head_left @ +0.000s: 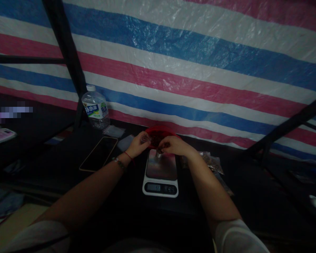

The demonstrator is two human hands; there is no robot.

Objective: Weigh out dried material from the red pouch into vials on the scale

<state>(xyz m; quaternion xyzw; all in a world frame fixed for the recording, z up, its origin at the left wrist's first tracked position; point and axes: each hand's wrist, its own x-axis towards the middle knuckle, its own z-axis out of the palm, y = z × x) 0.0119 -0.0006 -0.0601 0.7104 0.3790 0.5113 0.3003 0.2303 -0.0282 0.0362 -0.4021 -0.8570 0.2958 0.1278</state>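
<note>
Striped sheeting (173, 66) backs the bench (242, 175). 1 red bowl (158, 127) near far edge. White-rimmed scale (162, 170) just nearer; open room beside its front corners. Left hand (138, 144): fingers pinching clear plastic (145, 138) by bowl's left rim. Right hand (173, 144): fingers bunched at small shiny item (159, 153), scale's far end; grip, cannot tell.

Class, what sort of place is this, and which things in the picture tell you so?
Probably a makeshift packing or weighing spot: striped plastic sheeting hangs as a wall, a digital scale stands on a dark table, and small filled clear bags lie beside it.
</note>
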